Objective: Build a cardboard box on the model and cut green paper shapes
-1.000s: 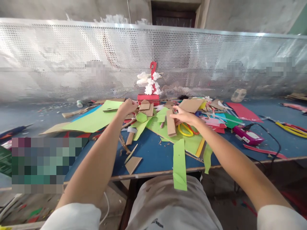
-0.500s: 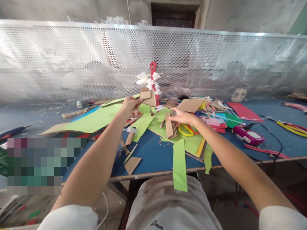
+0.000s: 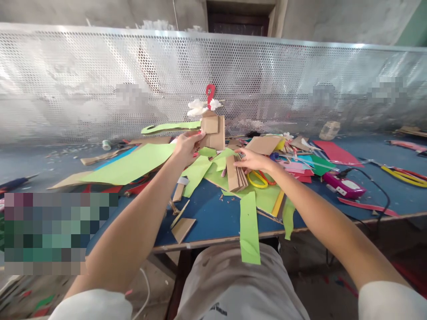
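My left hand (image 3: 187,146) is raised above the blue table (image 3: 213,213) and pinches some brown cardboard pieces (image 3: 213,131) together with a curved green paper strip (image 3: 170,127) that sticks out to the left. My right hand (image 3: 254,161) holds a stack of brown cardboard strips (image 3: 235,173) by its far end, tilted on the green paper (image 3: 263,195). Yellow-handled scissors (image 3: 258,180) lie just right of that stack. Behind the raised pieces stands a red and white paper model (image 3: 208,101).
Coloured paper and cardboard scraps cover the table middle. A large green sheet (image 3: 133,162) lies left, a green strip (image 3: 249,229) hangs over the near edge, a pink glue gun (image 3: 343,186) with black cable sits right. A perforated metal screen (image 3: 300,84) stands behind the table.
My left hand has lifted the cardboard pieces and green strip off the pile and raised them. My right hand has tipped the cardboard stack up from lying flat.
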Demonstrator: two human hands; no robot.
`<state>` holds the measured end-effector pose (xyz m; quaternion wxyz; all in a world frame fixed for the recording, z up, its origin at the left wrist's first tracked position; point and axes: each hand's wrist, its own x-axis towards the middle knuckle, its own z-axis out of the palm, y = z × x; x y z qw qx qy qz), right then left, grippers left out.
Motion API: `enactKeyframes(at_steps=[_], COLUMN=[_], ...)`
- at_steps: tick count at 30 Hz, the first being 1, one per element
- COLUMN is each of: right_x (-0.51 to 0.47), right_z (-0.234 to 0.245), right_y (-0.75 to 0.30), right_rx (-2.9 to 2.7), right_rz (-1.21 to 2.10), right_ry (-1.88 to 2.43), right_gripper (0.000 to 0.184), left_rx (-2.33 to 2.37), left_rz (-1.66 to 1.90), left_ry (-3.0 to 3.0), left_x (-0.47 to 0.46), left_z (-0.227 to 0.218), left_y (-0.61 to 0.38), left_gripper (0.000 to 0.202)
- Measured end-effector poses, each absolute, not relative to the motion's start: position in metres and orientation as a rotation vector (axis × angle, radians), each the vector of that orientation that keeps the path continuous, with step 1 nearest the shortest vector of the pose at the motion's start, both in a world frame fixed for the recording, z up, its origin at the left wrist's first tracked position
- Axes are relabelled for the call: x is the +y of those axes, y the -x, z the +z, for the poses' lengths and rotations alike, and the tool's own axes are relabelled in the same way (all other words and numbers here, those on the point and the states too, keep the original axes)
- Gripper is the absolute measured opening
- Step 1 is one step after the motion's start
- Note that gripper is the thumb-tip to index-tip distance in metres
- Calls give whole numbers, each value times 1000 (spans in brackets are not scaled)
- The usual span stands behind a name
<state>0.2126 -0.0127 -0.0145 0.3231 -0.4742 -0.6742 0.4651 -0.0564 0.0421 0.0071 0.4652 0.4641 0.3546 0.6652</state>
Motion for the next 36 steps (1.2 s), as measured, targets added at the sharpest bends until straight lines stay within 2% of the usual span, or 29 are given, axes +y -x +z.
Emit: enactKeyframes(at_steps=[7, 11, 19, 29, 33, 36], right_x=[-16, -18, -17, -11, -8, -8], right_z=[-11, -12, -8, -17, -21, -17], right_y=[-212, -208, -210, -212, -208, -210], right_rx=[-1746, -1750, -1957, -1844, -1913, -1999], right_rz=[1177, 1227, 1084, 1147, 1043, 812], right_ry=[1275, 1276, 1417, 1307, 1300, 1349], right_gripper=[57, 48, 64, 54, 53, 52], left_rx=[823, 824, 860, 756, 725, 727], left_rz=[1684, 1664, 1589, 1512, 1527, 1535], left_ry=[-1053, -1129, -1331, -1160, -1127, -1169], left_x=[39, 35, 22, 21, 21, 19], left_z=[9, 12, 17, 19, 21, 22], left_y=[54, 50, 41, 35, 36, 38], left_gripper=[50, 47, 48, 53, 48, 45])
